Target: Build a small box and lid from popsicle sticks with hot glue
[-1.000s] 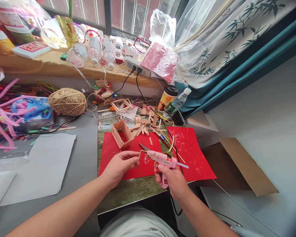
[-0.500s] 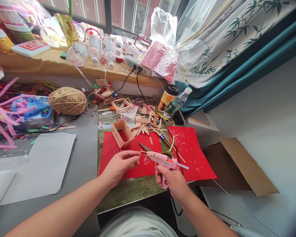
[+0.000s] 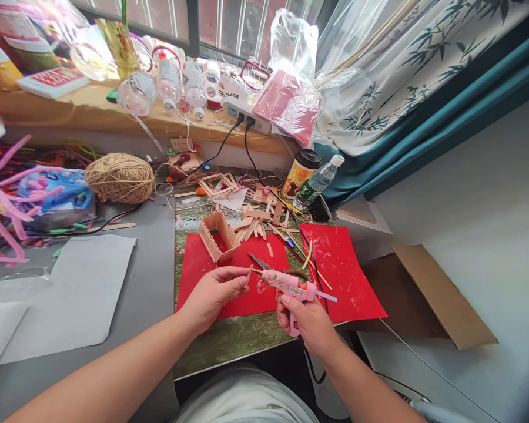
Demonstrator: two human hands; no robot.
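Note:
My right hand (image 3: 306, 320) grips a pink hot glue gun (image 3: 291, 286), its nozzle pointing left at a small wooden stick piece (image 3: 249, 275). My left hand (image 3: 214, 294) pinches that stick between thumb and fingers, just above a red paper sheet (image 3: 247, 294). Behind my hands stands an open box built of wooden craft sticks (image 3: 219, 235) on the red sheet. Scissors (image 3: 260, 262) lie partly hidden behind the glue gun.
Loose craft sticks (image 3: 255, 223) litter the desk behind. A second red sheet (image 3: 344, 276) lies right. A twine ball (image 3: 120, 177), pink pipe cleaners (image 3: 4, 194), white paper (image 3: 83, 294), a cup (image 3: 300, 174), a water bottle (image 3: 318, 183) and a power strip (image 3: 242, 114) surround the work area. Cardboard (image 3: 441, 296) lies at far right.
Both hands have shifted very slightly; the stick piece in my left hand has tilted a little against the glue gun's nozzle.

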